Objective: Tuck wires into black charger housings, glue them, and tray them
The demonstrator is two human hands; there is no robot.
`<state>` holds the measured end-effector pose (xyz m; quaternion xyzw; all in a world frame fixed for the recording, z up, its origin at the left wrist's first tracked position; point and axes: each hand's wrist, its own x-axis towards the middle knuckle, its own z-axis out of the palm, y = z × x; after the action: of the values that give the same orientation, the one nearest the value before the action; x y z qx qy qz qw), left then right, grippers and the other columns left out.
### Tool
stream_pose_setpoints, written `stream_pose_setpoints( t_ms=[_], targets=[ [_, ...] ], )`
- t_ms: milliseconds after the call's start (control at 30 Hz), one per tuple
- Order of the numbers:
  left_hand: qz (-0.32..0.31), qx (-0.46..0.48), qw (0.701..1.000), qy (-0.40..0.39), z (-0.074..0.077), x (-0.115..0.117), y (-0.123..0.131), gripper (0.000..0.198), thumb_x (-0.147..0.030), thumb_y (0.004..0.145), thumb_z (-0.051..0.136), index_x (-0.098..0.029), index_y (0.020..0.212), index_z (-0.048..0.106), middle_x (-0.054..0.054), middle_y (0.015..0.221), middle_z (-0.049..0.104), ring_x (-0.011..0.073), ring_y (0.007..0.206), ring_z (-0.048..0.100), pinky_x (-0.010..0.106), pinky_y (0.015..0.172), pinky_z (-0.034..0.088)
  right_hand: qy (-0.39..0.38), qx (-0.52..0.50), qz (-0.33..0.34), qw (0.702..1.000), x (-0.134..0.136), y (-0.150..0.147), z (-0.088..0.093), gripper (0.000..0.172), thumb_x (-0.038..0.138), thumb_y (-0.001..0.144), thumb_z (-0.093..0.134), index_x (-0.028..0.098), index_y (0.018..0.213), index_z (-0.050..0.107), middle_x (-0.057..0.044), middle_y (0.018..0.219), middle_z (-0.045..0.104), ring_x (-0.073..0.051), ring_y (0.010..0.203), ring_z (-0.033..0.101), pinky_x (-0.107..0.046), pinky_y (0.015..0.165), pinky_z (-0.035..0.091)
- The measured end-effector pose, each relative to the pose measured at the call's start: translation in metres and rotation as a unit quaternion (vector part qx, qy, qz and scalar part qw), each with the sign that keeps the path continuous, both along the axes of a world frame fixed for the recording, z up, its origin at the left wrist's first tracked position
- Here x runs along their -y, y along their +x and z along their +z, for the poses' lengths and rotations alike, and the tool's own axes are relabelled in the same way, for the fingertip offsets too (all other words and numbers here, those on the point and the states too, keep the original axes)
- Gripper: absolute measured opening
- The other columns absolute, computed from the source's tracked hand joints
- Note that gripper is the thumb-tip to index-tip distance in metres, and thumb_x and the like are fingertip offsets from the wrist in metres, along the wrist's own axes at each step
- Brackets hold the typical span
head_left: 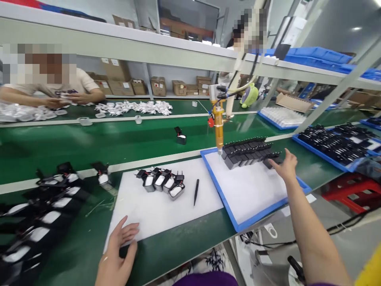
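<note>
My left hand (119, 250) hovers over the near left edge of a white mat (166, 222), fingers apart and holding nothing. My right hand (286, 169) is at the right end of rows of black plug adapters (248, 153) in a blue-rimmed tray (228, 204). Its thumb is against the end adapter (275, 159), while the index finger stretches away from it; the other fingers are partly hidden. On the mat stand several open adapter housings (160, 182) with white tops inside and black covers attached by wires. A black pen-like tool (196, 192) lies beside them.
A gold dispenser (218, 127) hangs above the tray's back left corner. Blurred open housings (44, 218) crowd the left. A single housing (181, 138) sits on the green belt (143, 141). A co-worker (59, 91) handles white parts across it. Full trays (336, 143) stand right.
</note>
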<state>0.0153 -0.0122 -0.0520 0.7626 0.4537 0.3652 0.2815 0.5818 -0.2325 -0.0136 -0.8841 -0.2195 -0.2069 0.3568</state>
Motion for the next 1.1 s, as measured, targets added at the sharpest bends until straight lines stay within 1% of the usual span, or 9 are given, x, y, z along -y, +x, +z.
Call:
stream_pose_setpoints(
  t_ms=[67, 200, 300, 367, 500, 567, 667, 867, 1100],
  targets=[
    [-0.005, -0.025, 0.999, -0.031, 0.001, 0.003, -0.003, 0.056, -0.043, 0.083, 0.053, -0.025, 0.136, 0.043, 0.007, 0.101, 0.071, 0.0228, 0.082, 0.07, 0.022, 0.045, 0.052, 0.047, 0.111, 0.057, 0.991, -0.012, -0.042, 0.019, 0.055, 0.036, 0.077, 0.064, 0.012, 0.124, 0.049, -0.021, 0.116, 0.055, -0.036, 0.118, 0.048, -0.055, 0.095, 0.041],
    [-0.019, -0.061, 0.994, -0.087, 0.0, 0.005, -0.01, 0.056, -0.042, 0.087, 0.05, -0.025, 0.139, 0.037, 0.008, 0.109, 0.069, 0.0218, 0.083, 0.07, 0.02, 0.043, 0.049, 0.089, 0.13, 0.33, 0.931, -0.062, -0.167, 0.053, 0.029, 0.022, 0.087, 0.055, 0.023, 0.117, 0.054, -0.005, 0.093, 0.063, -0.019, 0.082, 0.063, -0.035, 0.08, 0.053],
    [-0.037, -0.042, 0.993, -0.104, -0.001, 0.006, -0.012, 0.056, -0.041, 0.087, 0.049, -0.024, 0.139, 0.036, 0.009, 0.111, 0.068, 0.0228, 0.089, 0.069, 0.019, 0.042, 0.048, 0.038, 0.093, 0.501, 0.86, -0.137, -0.244, 0.058, 0.033, 0.016, 0.09, 0.047, 0.025, 0.121, 0.052, -0.006, 0.102, 0.064, -0.018, 0.092, 0.063, -0.033, 0.085, 0.052],
    [-0.044, -0.024, 0.993, -0.103, -0.001, 0.006, -0.013, 0.053, -0.04, 0.088, 0.048, -0.024, 0.138, 0.037, 0.008, 0.109, 0.068, 0.0227, 0.093, 0.068, 0.019, 0.045, 0.05, -0.005, 0.046, 0.525, 0.85, -0.2, -0.265, 0.052, 0.038, 0.015, 0.089, 0.044, 0.022, 0.126, 0.049, -0.01, 0.119, 0.059, -0.021, 0.114, 0.055, -0.038, 0.099, 0.046],
    [-0.063, 0.004, 0.995, -0.076, -0.001, 0.006, -0.014, 0.044, -0.035, 0.09, 0.044, -0.02, 0.131, 0.042, 0.008, 0.102, 0.069, 0.0191, 0.09, 0.068, 0.026, 0.069, 0.057, -0.045, -0.098, 0.356, 0.928, -0.311, -0.248, 0.037, 0.048, 0.011, 0.081, 0.051, 0.016, 0.129, 0.047, -0.014, 0.135, 0.047, -0.024, 0.131, 0.041, -0.042, 0.111, 0.035],
    [-0.071, 0.02, 0.995, -0.065, -0.002, 0.008, -0.015, 0.04, -0.032, 0.091, 0.041, -0.018, 0.129, 0.044, 0.009, 0.099, 0.069, 0.0178, 0.087, 0.068, 0.029, 0.078, 0.056, -0.046, -0.138, 0.287, 0.947, -0.341, -0.227, 0.032, 0.058, 0.011, 0.078, 0.054, 0.013, 0.134, 0.04, -0.019, 0.138, 0.041, -0.032, 0.131, 0.039, -0.051, 0.107, 0.036],
    [-0.075, 0.033, 0.994, -0.073, -0.004, 0.011, -0.015, 0.039, -0.029, 0.091, 0.04, -0.017, 0.128, 0.045, 0.009, 0.097, 0.068, 0.0173, 0.083, 0.067, 0.03, 0.079, 0.055, -0.068, -0.178, 0.226, 0.955, -0.356, -0.199, 0.024, 0.054, 0.013, 0.081, 0.057, 0.014, 0.134, 0.042, -0.021, 0.136, 0.042, -0.034, 0.128, 0.043, -0.053, 0.103, 0.039],
    [-0.068, 0.047, 0.993, -0.089, -0.008, 0.015, -0.01, 0.044, -0.024, 0.088, 0.042, -0.018, 0.131, 0.047, 0.009, 0.096, 0.068, 0.0177, 0.082, 0.065, 0.03, 0.078, 0.055, -0.175, -0.199, 0.251, 0.931, -0.362, -0.17, 0.011, 0.032, 0.034, 0.092, 0.056, 0.016, 0.118, 0.057, -0.008, 0.12, 0.059, -0.02, 0.102, 0.061, -0.043, 0.087, 0.053],
    [-0.072, 0.054, 0.992, -0.084, -0.007, 0.013, -0.009, 0.04, -0.025, 0.088, 0.042, -0.019, 0.128, 0.049, 0.007, 0.095, 0.068, 0.0163, 0.083, 0.066, 0.029, 0.079, 0.055, -0.214, -0.191, 0.43, 0.856, -0.366, -0.215, 0.023, 0.033, 0.042, 0.079, 0.065, 0.019, 0.102, 0.066, -0.003, 0.097, 0.072, -0.018, 0.084, 0.067, -0.025, 0.067, 0.05]
  ],
)
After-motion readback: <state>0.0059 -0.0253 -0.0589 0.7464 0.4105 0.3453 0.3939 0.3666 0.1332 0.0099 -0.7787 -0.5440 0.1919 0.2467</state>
